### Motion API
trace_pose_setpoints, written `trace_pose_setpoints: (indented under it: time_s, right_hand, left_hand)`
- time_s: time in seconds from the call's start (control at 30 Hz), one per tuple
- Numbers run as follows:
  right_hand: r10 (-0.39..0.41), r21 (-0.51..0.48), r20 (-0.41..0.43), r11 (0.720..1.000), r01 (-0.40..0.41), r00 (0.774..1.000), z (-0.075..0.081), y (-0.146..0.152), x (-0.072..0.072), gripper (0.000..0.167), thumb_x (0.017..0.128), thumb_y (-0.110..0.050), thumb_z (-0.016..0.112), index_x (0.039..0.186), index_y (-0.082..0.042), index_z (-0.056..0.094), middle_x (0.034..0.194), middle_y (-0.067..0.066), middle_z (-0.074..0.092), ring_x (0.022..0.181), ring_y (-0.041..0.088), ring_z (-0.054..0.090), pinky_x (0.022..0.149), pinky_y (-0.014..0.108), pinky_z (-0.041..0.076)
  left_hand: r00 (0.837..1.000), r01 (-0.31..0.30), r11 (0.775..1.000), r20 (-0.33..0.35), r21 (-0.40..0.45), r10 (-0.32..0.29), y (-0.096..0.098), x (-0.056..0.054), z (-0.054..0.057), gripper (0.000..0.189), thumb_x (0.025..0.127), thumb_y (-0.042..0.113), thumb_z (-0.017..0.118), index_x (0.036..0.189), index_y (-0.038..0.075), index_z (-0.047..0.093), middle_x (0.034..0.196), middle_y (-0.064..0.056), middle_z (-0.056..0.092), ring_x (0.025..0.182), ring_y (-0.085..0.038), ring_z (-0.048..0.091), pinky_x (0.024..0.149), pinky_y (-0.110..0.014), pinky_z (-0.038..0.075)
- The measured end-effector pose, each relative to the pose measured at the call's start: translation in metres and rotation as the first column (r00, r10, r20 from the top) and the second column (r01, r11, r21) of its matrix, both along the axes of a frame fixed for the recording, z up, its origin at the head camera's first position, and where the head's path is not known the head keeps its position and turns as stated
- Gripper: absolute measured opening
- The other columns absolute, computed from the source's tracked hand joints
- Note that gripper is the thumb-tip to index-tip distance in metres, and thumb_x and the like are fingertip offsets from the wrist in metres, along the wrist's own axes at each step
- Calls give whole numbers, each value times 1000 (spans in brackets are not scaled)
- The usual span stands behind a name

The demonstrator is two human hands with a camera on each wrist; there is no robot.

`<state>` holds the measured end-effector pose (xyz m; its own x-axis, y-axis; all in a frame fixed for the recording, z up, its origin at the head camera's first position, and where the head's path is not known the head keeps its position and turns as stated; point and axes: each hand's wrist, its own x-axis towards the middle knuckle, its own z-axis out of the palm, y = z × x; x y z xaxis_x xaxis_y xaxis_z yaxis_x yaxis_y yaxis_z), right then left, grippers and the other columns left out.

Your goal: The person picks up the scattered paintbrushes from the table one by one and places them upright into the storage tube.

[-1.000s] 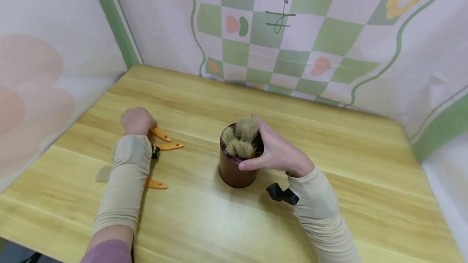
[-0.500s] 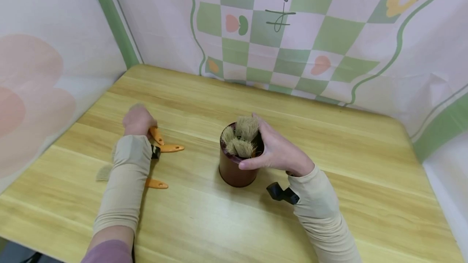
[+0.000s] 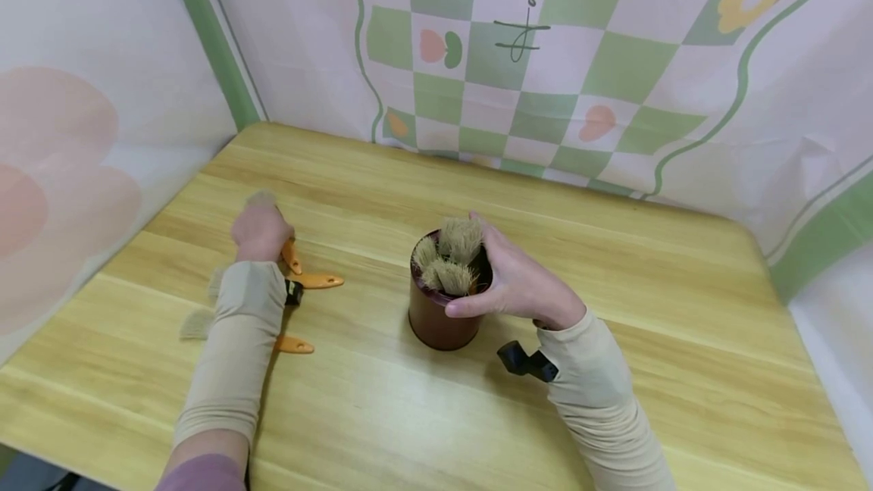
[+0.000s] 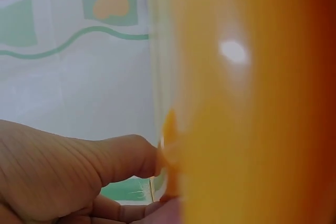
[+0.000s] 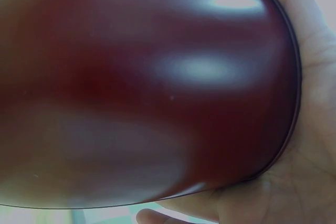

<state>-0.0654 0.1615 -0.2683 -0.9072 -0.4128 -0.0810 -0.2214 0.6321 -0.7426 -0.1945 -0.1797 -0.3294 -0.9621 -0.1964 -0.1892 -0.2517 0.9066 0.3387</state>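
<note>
In the head view my left hand (image 3: 261,230) pinches a paintbrush by its orange handle (image 3: 291,256), with pale bristles (image 3: 261,198) showing beyond the knuckles. The left wrist view has the thumb (image 4: 128,156) and fingers against the handle, while a large blurred orange shape (image 4: 252,108) fills the right side. My right hand (image 3: 524,283) grips the rim of a brown-red cylindrical pot (image 3: 443,324), thumb at the near side and fingers at the far side. Several brushes stand in the pot, bristles (image 3: 461,239) up. The right wrist view is mostly the pot's glossy wall (image 5: 157,98).
Two more orange-handled paintbrushes lie on the wooden table (image 3: 382,415), partly under the left forearm: one handle (image 3: 322,280) close to the left hand, another handle (image 3: 297,345) nearer the front. A printed cloth (image 3: 505,97) hangs behind the table.
The paintbrush in my left hand has turned, its handle swinging from rightward to nearly toward me and its bristles coming into view beyond the hand. My right hand and the pot stay put.
</note>
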Motion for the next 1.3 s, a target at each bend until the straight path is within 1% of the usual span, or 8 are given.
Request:
trace_pose_setpoints:
  time_s: [0.2, 0.33, 0.53, 0.8, 0.9, 1.07, 1.2, 1.3]
  right_hand:
    - [0, -12, 4, 1000, 0, 1000, -1, 0, 1, 121, 68, -30, 86, 153, 1, 6, 159, 22, 11, 148, 35, 15, 119, 52, 18]
    - [2, -8, 2, 1000, -2, 1000, -2, -1, 0, 119, 68, -30, 87, 153, 1, 8, 160, 21, 9, 148, 35, 14, 119, 53, 18]
    - [11, -5, -7, 1000, -11, 1000, -1, -1, 0, 118, 68, -31, 87, 152, 2, 11, 160, 21, 8, 148, 36, 14, 119, 53, 18]
    - [5, -21, 3, 1000, -5, 1000, -1, 1, 0, 118, 68, -30, 87, 152, 2, 10, 160, 21, 8, 148, 36, 13, 119, 53, 17]
    - [5, -20, 1, 1000, -5, 1000, -1, 1, 1, 118, 68, -30, 87, 152, 1, 10, 160, 22, 7, 149, 36, 12, 119, 53, 17]
    - [7, -14, -2, 1000, -7, 1000, -1, 1, 1, 118, 68, -31, 87, 152, 1, 11, 160, 22, 7, 148, 37, 13, 119, 54, 17]
    - [9, -10, -1, 1000, -9, 1000, -1, 1, 1, 119, 68, -31, 87, 152, 2, 9, 160, 22, 5, 149, 37, 12, 119, 53, 17]
    - [13, -10, -3, 1000, -13, 1000, 0, 1, 1, 121, 68, -31, 87, 152, 2, 7, 160, 22, 5, 148, 36, 12, 119, 53, 17]
  left_hand:
    - [999, -20, 1000, 26, -17, 20, 1, 1, -1, 42, 84, 17, 66, 114, -2, 46, 106, -24, 56, 96, -39, 59, 69, -42, 51]
    - [998, -36, 999, 56, -40, 38, 1, 0, -2, 32, 88, 22, 62, 104, -5, 57, 108, -27, 61, 98, -37, 61, 67, -39, 50]
    - [994, -61, 996, 85, -58, 66, 2, 0, -4, 33, 91, 26, 57, 98, -6, 66, 108, -26, 66, 95, -33, 64, 64, -37, 51]
    - [997, -39, 996, 60, -75, 44, 6, -1, -5, 32, 92, 26, 55, 88, -3, 66, 104, -26, 67, 92, -33, 65, 68, -41, 53]
    - [998, -27, 997, 56, -70, 31, 7, 0, -5, 35, 94, 28, 54, 90, -5, 65, 104, -27, 66, 92, -34, 64, 70, -41, 52]
    - [999, -36, 998, 10, -46, 36, 10, 1, -4, 40, 94, 30, 52, 96, -8, 64, 104, -28, 65, 93, -36, 63, 71, -43, 51]
    - [996, -13, 999, -87, -41, 9, 14, 2, -3, 38, 92, 29, 52, 83, -6, 64, 93, -27, 66, 82, -35, 63, 65, -43, 50]
    - [985, 16, 999, -172, -36, -22, 18, 4, -2, 37, 91, 28, 52, 73, -4, 62, 86, -27, 66, 75, -35, 62, 61, -43, 48]
